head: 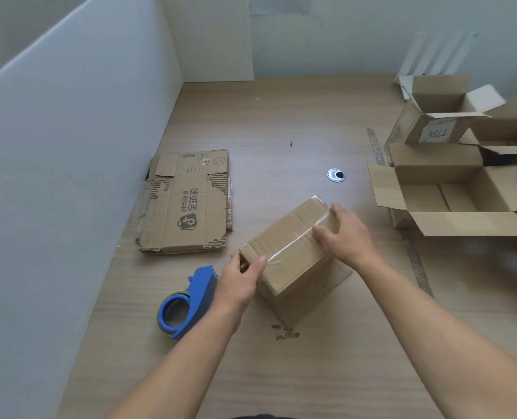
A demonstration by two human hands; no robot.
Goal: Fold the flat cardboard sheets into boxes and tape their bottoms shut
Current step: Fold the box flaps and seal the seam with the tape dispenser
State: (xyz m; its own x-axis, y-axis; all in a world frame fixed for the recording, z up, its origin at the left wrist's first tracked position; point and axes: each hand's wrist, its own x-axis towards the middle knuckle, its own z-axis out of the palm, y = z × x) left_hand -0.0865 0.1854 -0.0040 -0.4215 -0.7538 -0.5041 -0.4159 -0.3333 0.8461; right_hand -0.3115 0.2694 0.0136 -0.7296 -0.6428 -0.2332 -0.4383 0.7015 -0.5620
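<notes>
A small brown cardboard box [287, 246] stands bottom-up on the wooden table, with a strip of clear tape running along its closed seam. My left hand [239, 285] grips the box's near-left end, thumb on top and fingers round the corner. My right hand [345, 234] lies flat on the far-right end, fingers pressing the tape down. A blue tape dispenser [184, 303] lies on the table just left of my left wrist. A stack of flat cardboard sheets [187, 204] with black print lies further left, by the white wall panel.
Several open folded boxes [451, 176] crowd the table's right side, one labelled 7786. A round metal cable grommet [336, 175] sits in the table's middle. White partition walls [69, 146] bound the left and back. Small cardboard scraps [286, 334] lie near the box.
</notes>
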